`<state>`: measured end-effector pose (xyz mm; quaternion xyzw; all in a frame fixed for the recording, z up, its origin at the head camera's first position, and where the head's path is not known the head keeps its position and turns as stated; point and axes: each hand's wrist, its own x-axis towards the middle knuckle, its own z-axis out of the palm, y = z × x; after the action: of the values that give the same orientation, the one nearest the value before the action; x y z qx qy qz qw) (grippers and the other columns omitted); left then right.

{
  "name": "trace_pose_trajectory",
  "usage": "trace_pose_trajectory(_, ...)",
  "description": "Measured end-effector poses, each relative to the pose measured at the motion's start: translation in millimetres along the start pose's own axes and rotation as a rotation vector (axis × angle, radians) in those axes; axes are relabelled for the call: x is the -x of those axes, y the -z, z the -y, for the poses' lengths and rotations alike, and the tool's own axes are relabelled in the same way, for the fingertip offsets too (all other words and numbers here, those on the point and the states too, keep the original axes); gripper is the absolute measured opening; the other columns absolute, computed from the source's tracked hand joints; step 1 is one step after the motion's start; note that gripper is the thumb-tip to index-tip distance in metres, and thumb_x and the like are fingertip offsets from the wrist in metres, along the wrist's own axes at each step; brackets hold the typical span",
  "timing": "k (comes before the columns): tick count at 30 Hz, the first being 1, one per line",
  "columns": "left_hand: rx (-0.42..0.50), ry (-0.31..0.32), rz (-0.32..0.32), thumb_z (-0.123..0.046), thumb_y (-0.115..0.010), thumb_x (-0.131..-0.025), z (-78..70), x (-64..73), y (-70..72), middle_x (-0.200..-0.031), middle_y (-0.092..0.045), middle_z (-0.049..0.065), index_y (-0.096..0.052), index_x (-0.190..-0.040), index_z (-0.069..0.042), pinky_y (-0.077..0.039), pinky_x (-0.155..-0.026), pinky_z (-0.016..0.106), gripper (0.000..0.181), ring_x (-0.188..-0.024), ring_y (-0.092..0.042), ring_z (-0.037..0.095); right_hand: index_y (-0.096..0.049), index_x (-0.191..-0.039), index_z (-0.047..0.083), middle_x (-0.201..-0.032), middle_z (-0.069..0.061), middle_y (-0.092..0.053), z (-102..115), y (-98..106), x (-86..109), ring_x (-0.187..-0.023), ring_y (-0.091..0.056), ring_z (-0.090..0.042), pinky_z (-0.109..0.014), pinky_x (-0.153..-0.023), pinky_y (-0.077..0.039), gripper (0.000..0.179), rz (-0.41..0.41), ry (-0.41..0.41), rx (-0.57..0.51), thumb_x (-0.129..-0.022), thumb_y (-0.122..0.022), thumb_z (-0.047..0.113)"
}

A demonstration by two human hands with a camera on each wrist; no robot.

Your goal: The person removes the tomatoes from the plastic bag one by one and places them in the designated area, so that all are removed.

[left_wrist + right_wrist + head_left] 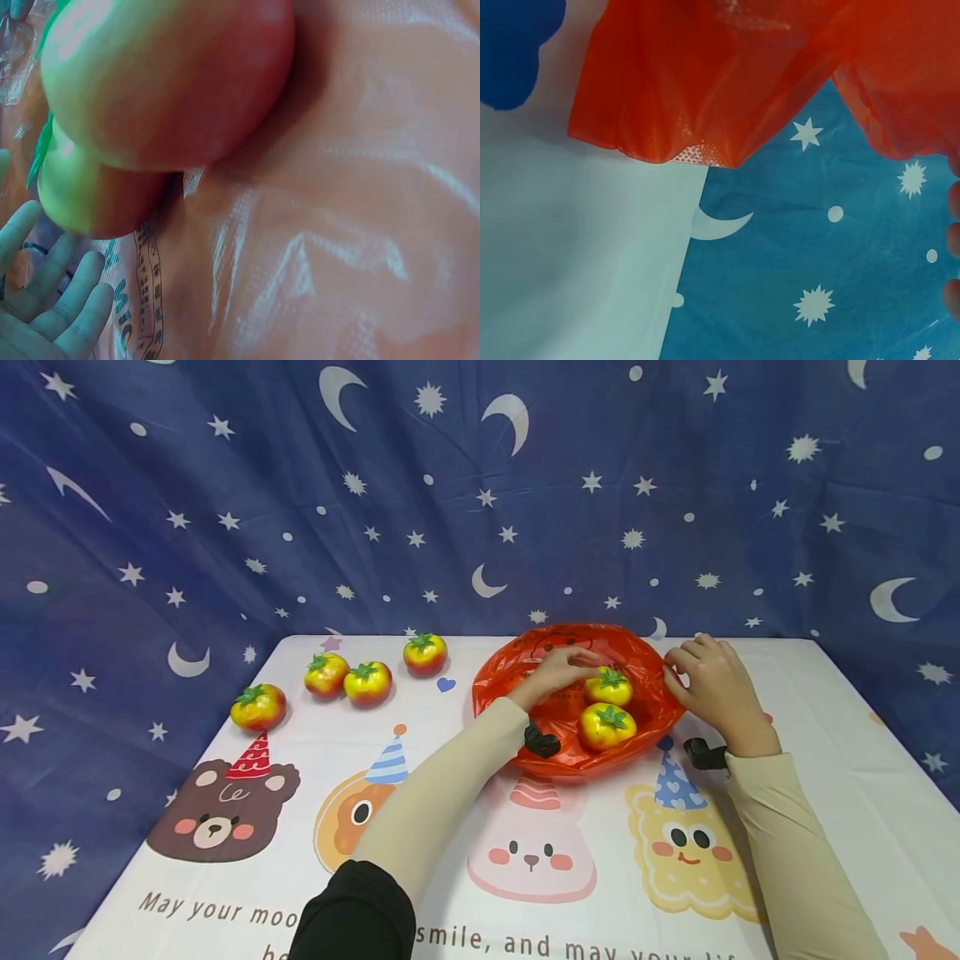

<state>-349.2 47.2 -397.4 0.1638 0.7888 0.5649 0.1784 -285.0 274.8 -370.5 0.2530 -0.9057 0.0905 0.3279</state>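
A red plastic bag (495, 681) lies spread with its mouth up, and two yellow-and-red tomatoes with green leafy tops sit inside, the rear tomato (611, 689) and the front tomato (606, 727). Over the bag's opening my left hand (557, 675) reaches in, fingertips beside the rear fruit. The left wrist view has those fingers (60, 307) extended and spread close to the smaller-looking tomato (94, 191). At the bag's right edge my right hand (708, 687) pinches the rim between thumb and fingers. The right wrist view catches the hanging red film (705, 82) and a few fingertips (954, 217).
To the left on the white printed tablecloth (442, 760) lie several more tomatoes, among them one at the far left (258, 707) and one nearer the bag (425, 654). A dark blue star-and-moon curtain (420, 552) stands behind the table.
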Motion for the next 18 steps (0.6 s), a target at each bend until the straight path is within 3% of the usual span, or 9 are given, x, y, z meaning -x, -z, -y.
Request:
trace_pose_trajectory(5,-0.010,-0.004,0.014,-0.016,-0.061,-0.091,-0.9,-3.0,-2.2,-0.139,-0.051,0.007,-0.060,-0.124,-0.007,-0.045,-0.104,0.032,0.035,-0.128,-0.047,0.023,-0.064,-0.077,-0.001,-0.069,-0.015,-0.062,0,0,-0.6,-0.072,-0.047,-0.028,-0.042,-0.065,-0.044,0.007,-0.001,0.002,0.000,-0.072,-0.069,0.001)
trace_pose_trajectory(9,0.006,0.013,0.043,-0.016,-0.062,-0.090,0.1,-4.8,0.5,-0.140,-0.049,0.009,-0.059,-0.125,-0.007,-0.044,-0.104,0.037,0.036,-0.127,-0.048,0.025,-0.065,-0.078,-0.002,-0.070,-0.015,-0.063,0,0,-1.0,-0.073,-0.048,-0.028,-0.043,-0.066,-0.044,0.008,0.005,-0.001,-0.007,-0.072,-0.070,0.001)
trace_pose_trajectory(12,-0.006,0.016,0.075,-0.015,-0.063,-0.089,3.0,-7.7,3.4,-0.143,-0.046,0.008,-0.059,-0.126,-0.009,-0.042,-0.107,0.039,0.038,-0.130,-0.045,0.025,-0.066,-0.079,-0.002,-0.071,-0.016,-0.064,1,0,-1.1,-0.073,-0.048,-0.028,-0.043,-0.066,-0.045,0.008,0.010,-0.004,-0.010,-0.072,-0.070,0.002)
trace_pose_trajectory(15,-0.046,0.007,0.110,-0.015,-0.063,-0.089,6.9,-11.5,5.5,-0.152,-0.034,0.003,-0.058,-0.128,-0.011,-0.039,-0.110,0.037,0.040,-0.137,-0.038,0.023,-0.066,-0.079,-0.002,-0.071,-0.016,-0.064,0,0,-0.8,-0.072,-0.048,-0.027,-0.043,-0.067,-0.045,0.008,0.014,-0.007,-0.008,-0.072,-0.070,0.002)
trace_pose_trajectory(18,-0.070,0.000,0.159,-0.015,-0.063,-0.089,10.2,-13.1,6.6,-0.151,-0.036,0.003,-0.056,-0.131,-0.013,-0.040,-0.108,0.036,0.043,-0.135,-0.039,0.023,-0.065,-0.079,-0.001,-0.071,-0.015,-0.064,0,0,-0.1,-0.072,-0.047,-0.027,-0.043,-0.066,-0.046,0.008,0.017,-0.009,-0.006,-0.072,-0.070,0.002)
